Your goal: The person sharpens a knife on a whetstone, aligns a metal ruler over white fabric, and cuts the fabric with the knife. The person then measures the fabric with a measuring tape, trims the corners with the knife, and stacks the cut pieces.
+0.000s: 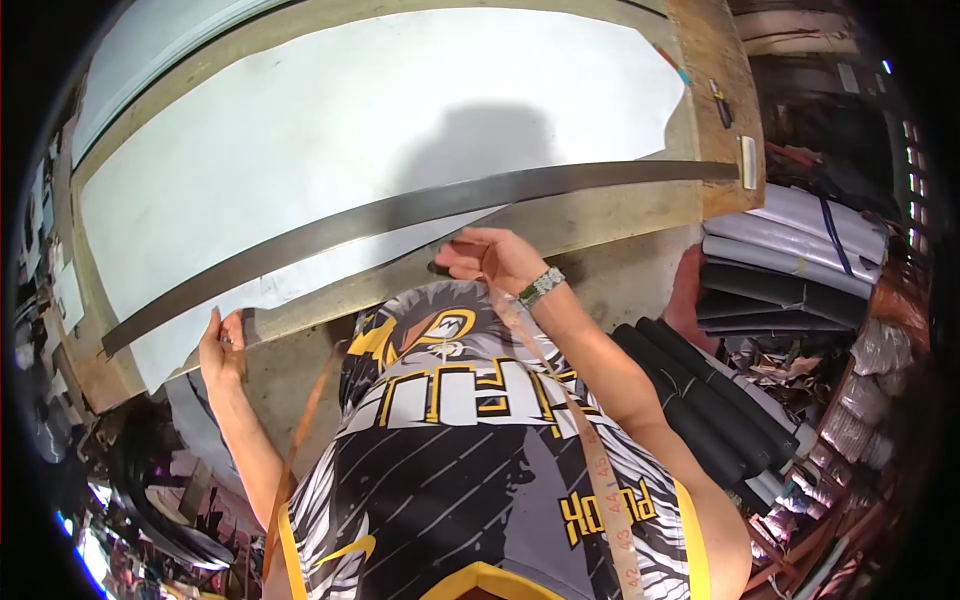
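Observation:
A large white sheet (330, 90) lies on the worktable, with a long dark metal straightedge (390, 212) across its near part. A strip of the sheet shows on the near side of the straightedge. My left hand (222, 350) is at the table's near edge by that strip, fingers slightly bent and apart. Close to the table edge, before my body, my right hand (495, 260) has its fingers curled together. Something small and dark shows by its fingertips; its kind is unclear. A tape measure (612, 490) hangs down my front and passes near my right wrist.
The wooden table (715, 50) bears a yellow-and-black handled tool (720, 103) and a small white bar (748, 162) at its right end. Rolled and folded sheets (790, 260) are stacked to the right, with black rolls (690, 400) below. Another pale sheet (160, 50) lies beyond the table.

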The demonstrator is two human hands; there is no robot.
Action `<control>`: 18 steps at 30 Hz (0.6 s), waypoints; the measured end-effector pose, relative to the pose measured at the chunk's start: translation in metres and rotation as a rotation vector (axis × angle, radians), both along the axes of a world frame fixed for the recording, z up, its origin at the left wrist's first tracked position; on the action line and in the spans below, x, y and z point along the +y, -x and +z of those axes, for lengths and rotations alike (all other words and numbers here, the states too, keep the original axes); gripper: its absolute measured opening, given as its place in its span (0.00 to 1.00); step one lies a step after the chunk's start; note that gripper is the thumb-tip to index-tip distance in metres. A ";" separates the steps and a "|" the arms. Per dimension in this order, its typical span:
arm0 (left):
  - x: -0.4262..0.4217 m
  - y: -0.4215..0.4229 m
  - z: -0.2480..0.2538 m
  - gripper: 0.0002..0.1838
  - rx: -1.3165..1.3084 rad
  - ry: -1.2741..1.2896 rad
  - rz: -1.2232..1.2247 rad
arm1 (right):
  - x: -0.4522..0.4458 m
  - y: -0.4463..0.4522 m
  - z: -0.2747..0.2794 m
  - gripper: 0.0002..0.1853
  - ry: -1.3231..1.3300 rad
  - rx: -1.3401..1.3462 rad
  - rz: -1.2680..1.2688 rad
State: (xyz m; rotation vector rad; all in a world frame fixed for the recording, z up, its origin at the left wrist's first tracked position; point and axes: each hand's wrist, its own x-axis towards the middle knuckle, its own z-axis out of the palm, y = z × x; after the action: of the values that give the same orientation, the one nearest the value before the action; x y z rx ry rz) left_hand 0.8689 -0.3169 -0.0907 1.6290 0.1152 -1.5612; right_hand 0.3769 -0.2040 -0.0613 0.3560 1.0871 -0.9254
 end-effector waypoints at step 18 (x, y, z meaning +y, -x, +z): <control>0.023 -0.051 -0.019 0.26 -0.317 -0.048 -0.197 | 0.012 0.016 -0.034 0.13 -0.035 0.446 -0.083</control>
State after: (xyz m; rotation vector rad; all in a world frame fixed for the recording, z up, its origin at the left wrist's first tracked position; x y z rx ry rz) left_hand 0.9197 -0.2939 -0.1095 1.9522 -0.1842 -1.4296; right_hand 0.3607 -0.1917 -0.0952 0.2281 1.5066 -1.0903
